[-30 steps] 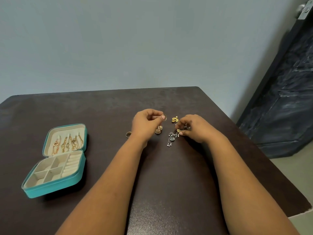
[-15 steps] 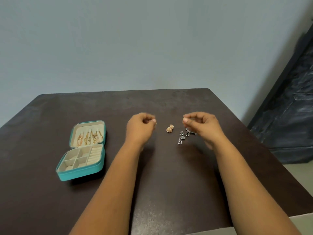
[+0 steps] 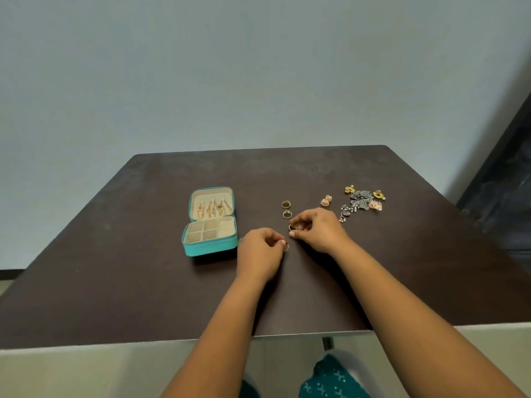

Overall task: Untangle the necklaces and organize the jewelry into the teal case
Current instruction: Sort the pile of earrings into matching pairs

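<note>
**So, rings are up next**

Dark table [image 3: 143,268], teal case [image 3: 211,222] open at 9 o'clock of the hands. Right hand [image 3: 319,229] pinches a gold ring [image 3: 293,227], left hand [image 3: 260,249] pinches another [image 3: 285,247]. Two rings [image 3: 286,209] wait at 12, earrings [image 3: 363,201] at 2. Next I'd guess: slot them into the case's padded rolls.

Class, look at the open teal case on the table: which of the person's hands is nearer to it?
Left. The left hand sits just right of the teal case, pinching a ring. The right hand lies farther right, beyond the left, holding another ring.
</note>
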